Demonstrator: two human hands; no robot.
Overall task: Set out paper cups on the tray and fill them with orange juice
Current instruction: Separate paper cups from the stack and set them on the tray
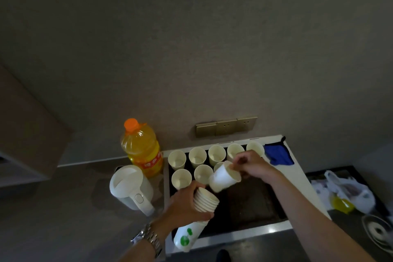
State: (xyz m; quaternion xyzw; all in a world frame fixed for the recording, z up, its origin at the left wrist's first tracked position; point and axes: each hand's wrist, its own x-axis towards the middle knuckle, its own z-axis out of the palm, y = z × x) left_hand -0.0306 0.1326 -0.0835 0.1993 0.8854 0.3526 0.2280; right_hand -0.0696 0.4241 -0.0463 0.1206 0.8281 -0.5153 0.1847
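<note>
Dark tray [251,208] with white rim; empty cups [197,157] stand in two rows at its far end. Left hand [182,204] grips cup stack [205,200]. Right hand [253,164] pinches tilted white cup [223,177] above the tray. Capped juice bottle [141,149] stands left.

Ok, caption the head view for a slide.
Right hand places a paper cup on the tray; left hand grips the stack.

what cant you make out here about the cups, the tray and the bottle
- Third cup of the tray's near row, head view: mostly hidden behind the tilted cup in the right hand.
- Stack count, head view: the left hand covers its middle; rims too small.
- Bottle label, head view: print blurred, lower edge behind the kettle.
- Bag contents, head view: dim, blurred.
</note>
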